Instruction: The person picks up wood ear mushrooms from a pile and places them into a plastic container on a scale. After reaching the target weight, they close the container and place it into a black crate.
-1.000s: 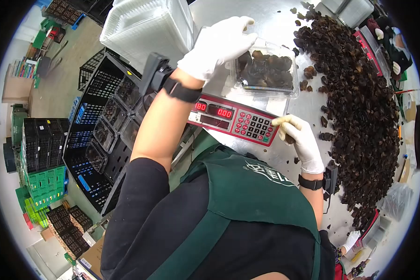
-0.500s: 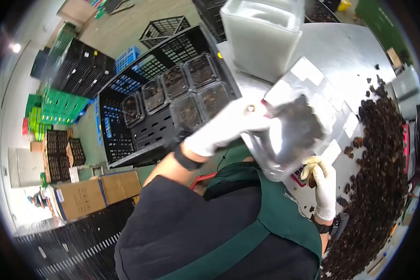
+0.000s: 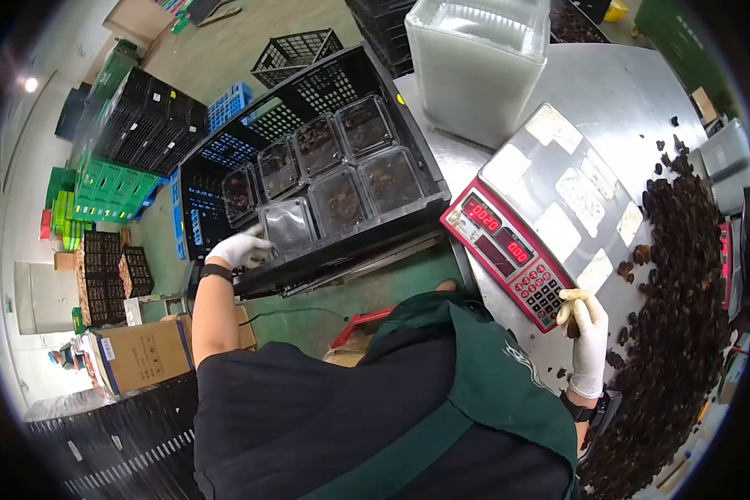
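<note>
My left hand (image 3: 243,250), white-gloved, is at the near side of the black crate (image 3: 342,258), fingers apart beside a clear lidded box (image 3: 288,225). Several other clear boxes hold dark brown pieces, one of them a box (image 3: 339,200) to the right. On the metal table, a red scale (image 3: 508,250) shows lit digits and carries nothing on its stained plate (image 3: 575,187). My right hand (image 3: 586,329), also gloved, is curled round a small dark brown piece (image 3: 572,328) at the keypad's lower right corner.
A tall stack of clear containers (image 3: 479,79) stands behind the scale. Loose dark pieces (image 3: 679,308) cover the table's right side. An open black crate (image 3: 296,57) is on the floor beyond. Green and black crates and cardboard boxes (image 3: 146,354) stand at the left.
My left hand has moved left from over the scale to the crate and let go of the clear box, now in the crate's near row. The scale is uncovered. My right hand stays near the keypad.
</note>
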The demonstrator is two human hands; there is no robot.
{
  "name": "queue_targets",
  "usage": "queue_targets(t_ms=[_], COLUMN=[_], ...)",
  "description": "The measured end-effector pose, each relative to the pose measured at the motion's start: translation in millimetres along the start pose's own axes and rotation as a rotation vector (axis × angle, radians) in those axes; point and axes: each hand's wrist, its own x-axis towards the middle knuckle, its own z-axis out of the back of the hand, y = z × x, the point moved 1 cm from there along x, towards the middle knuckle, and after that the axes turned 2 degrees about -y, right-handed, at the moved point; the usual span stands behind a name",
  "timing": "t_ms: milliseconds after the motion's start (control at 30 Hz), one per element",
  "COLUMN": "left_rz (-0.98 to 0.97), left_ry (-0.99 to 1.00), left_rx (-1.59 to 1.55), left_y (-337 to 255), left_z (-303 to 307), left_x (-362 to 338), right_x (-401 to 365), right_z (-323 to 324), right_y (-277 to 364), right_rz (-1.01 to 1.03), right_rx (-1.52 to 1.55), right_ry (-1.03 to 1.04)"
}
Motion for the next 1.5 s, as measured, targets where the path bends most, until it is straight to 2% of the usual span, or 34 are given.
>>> queue_targets(t_ms=[33,100,133,167,200,233,333,367,400,433,500,533,567,600,667,700,733,767,800,833,867,900,967,1000,1033,1100,1167,1200,1233,1300,1400,1433,1467,1500], left_rz=[0.151,-0.088,-0.215,-0.564,-0.976,-1.345,-1.831,-2.014,-2.078,-2.08,-1.852,-1.72,-1.535,-1.722,-1.681,-1.665,-1.621,-1.612,-1.545,-1.455,-1.466,-1.38,-1.965,-2.287,-2.294,-2.273,-2.309,-2.322,-2.329,-1.973,-1.903,-1.897,-1.736,-1.744], left_ry=[-0.113,-0.093,-0.399,-0.54,-0.599,-0.475,-0.648,-0.813,-0.872,-0.807,-0.343,-0.311,-0.304,-0.262,-0.359,-0.305,-0.36,-0.282,-0.255,-0.179,-0.077,-0.09,-0.253,-0.279,-0.48,-0.333,-0.249,-0.157,-0.061,0.019,0.093,0.118,0.244,0.221], left_rx=[0.601,1.311,1.246,1.091,0.863,0.667,0.532,0.659,0.867,0.936,0.913,0.916,0.93,1.0,0.961,0.964,1.045,0.979,1.215,1.218,1.126,0.842,0.53,0.665,0.704,0.67,0.856,0.783,0.72,0.819,1.087,1.148,1.205,1.167], left_y=[-35.7,-31.7,-91.2,-125.8,-165.9,-213.7,-311.3,-334.7,-353.9,-367.5,-392.2,-423.1,-415.9,-434.8,-437.3,-440.0,-456.4,-393.0,-426.4,-427.7,-456.5,-469.9,-447.3,-435.6,-418.2,-396.8,-337.3,-328.7,-319.9,-288.0,-265.0,-256.1,-253.4,-249.7], left_z=[-28.9,-7.1,-53.7,-75.7,-108.1,-143.9,-240.0,-259.0,-279.4,-293.3,-301.3,-275.1,-286.4,-266.0,-267.2,-269.3,-262.3,-315.0,-297.3,-300.7,-276.9,-262.5,-291.3,-304.7,-317.9,-345.8,-391.9,-406.5,-421.1,-448.9,-477.4,-482.1,-482.1,-484.1], left_x=[-23.4,70.4,13.3,9.3,-9.9,-40.3,-136.4,-153.2,-166.5,-170.0,-151.2,-96.6,-132.7,-110.7,-115.3,-122.7,-115.5,-212.1,-196.3,-213.9,-196.9,-194.1,-220.3,-237.2,-248.2,-239.9,-246.3,-216.2,-181.8,-156.0,-99.0,-92.7,-97.1,-106.7], right_x=[-3.9,-12.7,-17.9,-23.8,-29.2,-34.4,-51.9,-61.9,-72.1,-89.1,-131.1,-154.1,-177.7,-200.8,-232.4,-246.4,-260.6,-273.4,-284.0,-293.7,-307.6,-321.9,-355.9,-374.9,-390.2,-403.4,-419.5,-414.4,-403.6,-386.9,-341.6,-328.3,-314.5,-300.0], right_z=[0.9,5.7,6.8,8.6,10.5,13.2,28.7,37.0,47.7,57.1,73.6,80.6,84.3,84.3,69.2,58.6,48.4,36.6,26.1,14.8,1.4,-10.3,-32.6,-42.8,-47.7,-57.0,-53.0,-43.3,-28.6,2.9,55.0,72.1,87.9,101.2], right_y=[-1.8,-2.7,-1.8,-2.3,-3.3,-5.6,-16.2,-21.0,-31.1,-36.8,-53.3,-68.3,-84.1,-97.7,-130.6,-140.4,-149.4,-161.1,-173.6,-183.0,-189.6,-201.5,-228.6,-252.2,-275.2,-310.7,-367.2,-335.3,-320.2,-296.2,-257.8,-256.9,-249.2,-242.0], right_rz=[-0.017,-0.034,-0.045,-0.073,-0.08,-0.091,-0.063,-0.048,-0.023,-0.008,0.004,-0.012,-0.03,-0.05,-0.104,-0.141,-0.174,-0.161,-0.145,-0.124,-0.094,-0.105,-0.275,-0.34,-0.402,-0.381,-0.721,-1.005,-0.874,-0.614,-0.453,-0.386,-0.375,-0.365], right_rx=[0.002,0.017,0.005,0.02,0.055,0.092,0.102,0.106,0.111,0.116,0.171,0.178,0.19,0.216,0.325,0.408,0.485,0.55,0.61,0.665,0.677,0.715,0.729,0.732,0.723,0.534,0.031,-0.353,-0.469,-0.699,-0.688,-0.7,-0.668,-0.634], right_ry=[-0.008,-0.065,-0.093,-0.116,-0.127,-0.137,-0.203,-0.248,-0.289,-0.352,-0.497,-0.593,-0.684,-0.788,-0.958,-1.031,-1.087,-1.15,-1.204,-1.25,-1.289,-1.349,-1.478,-1.511,-1.539,-1.808,-1.877,-1.77,-1.816,-1.875,-1.86,-1.827,-1.79,-1.751])
